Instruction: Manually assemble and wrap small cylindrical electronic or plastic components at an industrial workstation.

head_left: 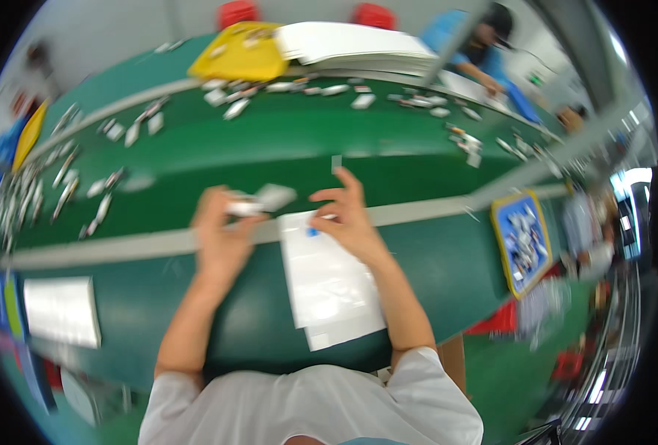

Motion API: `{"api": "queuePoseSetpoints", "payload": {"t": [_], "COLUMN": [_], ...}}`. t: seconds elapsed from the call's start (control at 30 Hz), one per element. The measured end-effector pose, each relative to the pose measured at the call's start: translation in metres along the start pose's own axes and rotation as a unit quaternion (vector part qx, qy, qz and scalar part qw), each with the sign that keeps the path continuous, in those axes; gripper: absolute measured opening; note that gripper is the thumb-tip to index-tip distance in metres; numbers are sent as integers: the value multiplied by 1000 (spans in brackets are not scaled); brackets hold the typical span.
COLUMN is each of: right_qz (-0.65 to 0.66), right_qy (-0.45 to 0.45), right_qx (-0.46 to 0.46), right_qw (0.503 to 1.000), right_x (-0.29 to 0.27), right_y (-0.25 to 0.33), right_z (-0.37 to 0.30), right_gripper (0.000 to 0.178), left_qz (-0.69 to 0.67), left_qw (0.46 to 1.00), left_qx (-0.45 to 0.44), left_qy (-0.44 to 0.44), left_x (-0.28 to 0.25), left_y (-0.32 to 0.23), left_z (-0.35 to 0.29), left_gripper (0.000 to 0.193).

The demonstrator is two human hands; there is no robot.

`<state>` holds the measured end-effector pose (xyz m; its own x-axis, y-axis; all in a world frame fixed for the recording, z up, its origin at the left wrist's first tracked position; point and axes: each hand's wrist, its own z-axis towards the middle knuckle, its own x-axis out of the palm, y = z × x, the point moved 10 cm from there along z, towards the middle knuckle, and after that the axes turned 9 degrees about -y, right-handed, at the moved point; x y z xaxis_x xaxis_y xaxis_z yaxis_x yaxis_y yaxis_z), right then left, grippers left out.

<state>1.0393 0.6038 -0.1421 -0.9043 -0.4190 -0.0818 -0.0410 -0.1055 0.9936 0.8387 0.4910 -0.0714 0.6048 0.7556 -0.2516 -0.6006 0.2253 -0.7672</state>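
Note:
My left hand (221,230) is closed around a small white elongated item (246,208), over the near border of the green belt. A pale, square-ended piece (275,196) extends from it toward the right; blur hides whether the two are joined. Above the white sheets (332,285), my right hand (349,221) has its index finger raised and its thumb bent in toward the other fingers. At that index fingertip is a small pale square piece (336,163), apparently stuck there. A small blue spot (313,232) shows on the sheet just beneath the thumb.
Clusters of small white items (232,96) lie along the green belt (269,141). Beyond are a yellow tray (241,63) and stacked white sheets (351,43). A blue, yellow-rimmed tray (523,241) sits right; a white stack (62,311) left. Someone in blue works at far right.

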Motion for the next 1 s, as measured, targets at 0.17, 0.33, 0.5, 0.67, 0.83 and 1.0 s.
{"api": "queuePoseSetpoints", "payload": {"t": [0.17,0.33,0.5,0.67,0.83,1.0], "right_qz": [-106,-421,-593,-578,-557,-284], "right_qy": [-165,-351,-410,-387,-405,-306], "right_qx": [-60,-156,-11,114,-53,-155], "right_qw": [979,822,693,710,723,895], "right_x": [-109,-251,-383,-452,-423,-328], "right_y": [-33,-28,-54,-85,-82,-52], "right_z": [41,69,95,115,130,114], "right_gripper": [85,80,86,70,53,54], "left_qz": [364,147,148,156,153,153], "left_qw": [930,979,967,964,958,958], "left_qx": [47,72,108,152,164,168], "left_qy": [18,118,174,153,179,175], "left_x": [-8,49,93,100,110,117], "left_y": [42,14,22,14,10,18], "left_z": [15,-18,-60,-60,-66,-67], "left_gripper": [85,70,56,56,62,64]}}
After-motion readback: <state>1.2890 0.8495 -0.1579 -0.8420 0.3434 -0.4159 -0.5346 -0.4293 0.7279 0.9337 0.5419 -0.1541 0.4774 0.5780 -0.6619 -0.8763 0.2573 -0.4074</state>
